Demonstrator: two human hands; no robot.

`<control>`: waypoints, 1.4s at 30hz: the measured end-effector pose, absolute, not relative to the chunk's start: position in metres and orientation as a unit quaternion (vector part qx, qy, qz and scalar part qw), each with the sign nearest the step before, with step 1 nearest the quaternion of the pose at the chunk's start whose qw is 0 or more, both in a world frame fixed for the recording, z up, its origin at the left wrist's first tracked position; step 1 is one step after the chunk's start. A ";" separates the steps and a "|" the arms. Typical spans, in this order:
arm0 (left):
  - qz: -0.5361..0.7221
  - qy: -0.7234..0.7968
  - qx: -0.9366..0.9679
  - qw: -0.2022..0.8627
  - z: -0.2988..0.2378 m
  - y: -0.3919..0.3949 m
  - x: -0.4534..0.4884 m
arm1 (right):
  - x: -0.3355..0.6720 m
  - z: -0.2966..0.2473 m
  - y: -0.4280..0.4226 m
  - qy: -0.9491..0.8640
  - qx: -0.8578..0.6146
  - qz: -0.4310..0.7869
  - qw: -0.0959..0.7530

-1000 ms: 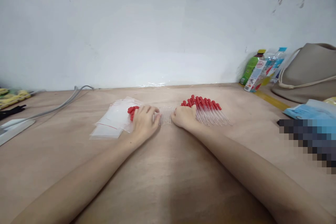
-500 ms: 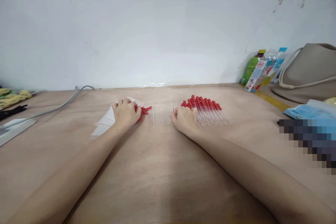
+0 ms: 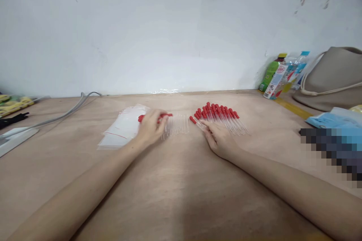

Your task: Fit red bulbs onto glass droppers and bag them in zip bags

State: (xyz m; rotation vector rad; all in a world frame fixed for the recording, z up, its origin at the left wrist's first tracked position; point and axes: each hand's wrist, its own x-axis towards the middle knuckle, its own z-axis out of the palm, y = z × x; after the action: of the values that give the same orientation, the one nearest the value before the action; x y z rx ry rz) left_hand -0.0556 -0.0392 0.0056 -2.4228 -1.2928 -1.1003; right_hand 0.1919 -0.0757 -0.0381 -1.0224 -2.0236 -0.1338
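My left hand [image 3: 152,126] is curled beside the white plastic bags, its thumb and fingers closed on a red rubber bulb [image 3: 169,115]. More red bulbs [image 3: 140,118] show behind that hand, mostly hidden by it. A row of clear thin tubes [image 3: 178,125] without bulbs lies between my hands. My right hand [image 3: 220,137] rests low on the table, its fingertips pinching the clear tube of a red-capped dropper [image 3: 192,119]. Just behind it, several finished-looking droppers [image 3: 217,110] lie fanned side by side, red bulbs away from me.
White zip bags [image 3: 115,133] lie at the left, with a grey cable [image 3: 73,110] beyond. Bottles [image 3: 271,71], a carton [image 3: 275,81] and a grey drawstring bag [image 3: 330,75] stand at the back right. A blue packet [image 3: 333,122] lies before them. A wall closes the back.
My left hand has moved right and towards the tubes, uncovering more of the bags. My right hand has shifted right and nearer me; a red-capped dropper now shows at its fingertips.
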 end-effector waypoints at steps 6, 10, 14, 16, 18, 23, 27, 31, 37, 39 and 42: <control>-0.282 -0.310 -0.907 -0.042 -0.011 -0.079 -0.027 | 0.206 -0.037 -0.087 -0.813 -0.414 -0.028 0.408; -0.261 -0.321 -0.909 -0.040 -0.014 -0.083 -0.027 | 0.204 -0.034 -0.087 -0.802 -0.441 -0.013 0.404; -0.257 -0.338 -0.905 -0.017 -0.015 -0.079 -0.027 | 0.202 -0.034 -0.088 -0.818 -0.429 -0.028 0.381; -0.275 -0.340 -0.899 -0.012 -0.016 -0.078 -0.026 | 0.202 -0.034 -0.089 -0.830 -0.418 -0.038 0.368; -0.295 -0.339 -0.893 -0.024 -0.017 -0.077 -0.026 | 0.201 -0.034 -0.090 -0.838 -0.406 -0.046 0.362; -0.319 -0.354 -0.873 -0.104 -0.017 -0.078 -0.025 | 0.195 -0.033 -0.096 -0.849 -0.360 -0.031 0.386; -0.324 -0.371 -0.859 -0.142 -0.017 -0.079 -0.024 | 0.191 -0.032 -0.099 -0.851 -0.340 -0.020 0.399; -0.330 -0.375 -0.840 -0.211 -0.020 -0.079 -0.024 | 0.190 -0.032 -0.099 -0.858 -0.338 -0.013 0.386; -0.336 -0.353 -0.812 -0.322 -0.026 -0.077 -0.023 | 0.190 -0.032 -0.098 -0.860 -0.336 0.002 0.383; -0.329 -0.345 -0.816 -0.327 -0.025 -0.077 -0.024 | 0.191 -0.031 -0.097 -0.862 -0.337 0.022 0.378; -0.319 -0.336 -0.826 -0.322 -0.025 -0.079 -0.026 | 0.192 -0.030 -0.095 -0.868 -0.336 0.042 0.364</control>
State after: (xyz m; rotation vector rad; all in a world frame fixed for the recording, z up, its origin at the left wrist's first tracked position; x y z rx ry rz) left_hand -0.0255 -0.0787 -0.0246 -3.3122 -1.3464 -1.2802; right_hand 0.1920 -0.0948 -0.0301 -0.8643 -2.2325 0.1069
